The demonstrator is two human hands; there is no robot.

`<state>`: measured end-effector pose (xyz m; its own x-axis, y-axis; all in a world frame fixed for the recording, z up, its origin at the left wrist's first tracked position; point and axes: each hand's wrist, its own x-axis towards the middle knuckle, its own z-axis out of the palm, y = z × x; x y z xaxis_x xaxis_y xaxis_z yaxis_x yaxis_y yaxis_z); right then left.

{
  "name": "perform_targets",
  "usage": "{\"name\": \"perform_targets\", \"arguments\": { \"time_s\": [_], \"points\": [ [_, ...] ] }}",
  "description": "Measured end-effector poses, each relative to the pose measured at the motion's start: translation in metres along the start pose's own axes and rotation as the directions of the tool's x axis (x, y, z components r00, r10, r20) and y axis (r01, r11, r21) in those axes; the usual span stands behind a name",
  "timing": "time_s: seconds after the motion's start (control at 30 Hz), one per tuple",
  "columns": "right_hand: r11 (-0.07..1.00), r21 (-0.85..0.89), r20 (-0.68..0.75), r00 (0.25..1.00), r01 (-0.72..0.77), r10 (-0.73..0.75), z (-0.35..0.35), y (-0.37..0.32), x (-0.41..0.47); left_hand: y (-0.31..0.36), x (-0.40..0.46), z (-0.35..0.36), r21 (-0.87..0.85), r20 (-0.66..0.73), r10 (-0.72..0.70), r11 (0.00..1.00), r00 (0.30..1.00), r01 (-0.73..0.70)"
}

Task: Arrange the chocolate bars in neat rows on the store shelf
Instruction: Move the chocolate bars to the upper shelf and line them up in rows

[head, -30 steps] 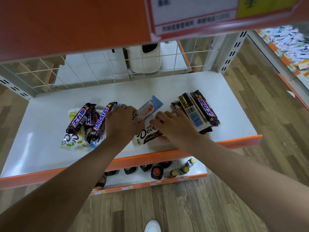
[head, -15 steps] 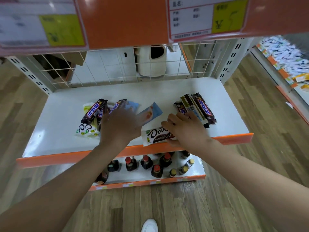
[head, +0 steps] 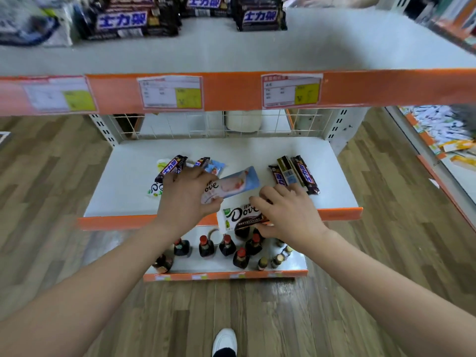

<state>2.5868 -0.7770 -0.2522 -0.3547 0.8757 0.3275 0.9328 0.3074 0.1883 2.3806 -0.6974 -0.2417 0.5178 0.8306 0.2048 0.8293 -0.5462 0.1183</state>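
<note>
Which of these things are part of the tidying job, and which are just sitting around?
In the job: light blue Dove bar in left hand; dark Dove bar in right hand; Snickers bars; shelf.
Lying about: bottles below; price tags; shoe.

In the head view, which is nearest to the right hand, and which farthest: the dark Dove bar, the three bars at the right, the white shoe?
From the right hand:
1. Dark Dove bar, in its grip at the shelf's front edge.
2. Three bars, just behind the fingers.
3. White shoe, on the floor below.

Bright, even light — blurred, warped edges
</note>
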Motion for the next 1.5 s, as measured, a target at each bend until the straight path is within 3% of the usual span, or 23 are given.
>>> {"name": "perform_targets", "arguments": {
  "time_s": [0.33, 0.87, 1.5],
  "points": [
    [0.999, -0.006, -0.061, 0.997, 0.048, -0.048, -0.084, -0.012, 0.006, 0.014, -0.018, -0.086, -0.093, -0.07, 0.026, 0.995, 0.997, -0.032],
    [0.996, -0.066, -0.227, 0.971, 0.059, -0.072, -0.185, -0.005, 0.025, 0.024, -0.02, -0.196, -0.024, -0.184, 0.093, 0.995, 0.979, -0.099],
    [0.995, -0.092, -0.173, 0.983, 0.04, -0.056, -0.205, 0.022, 0.071, 0.023, 0.033, -0.233, -0.042, -0.15, 0.073, 0.996, 0.986, -0.08]
  ]
}}
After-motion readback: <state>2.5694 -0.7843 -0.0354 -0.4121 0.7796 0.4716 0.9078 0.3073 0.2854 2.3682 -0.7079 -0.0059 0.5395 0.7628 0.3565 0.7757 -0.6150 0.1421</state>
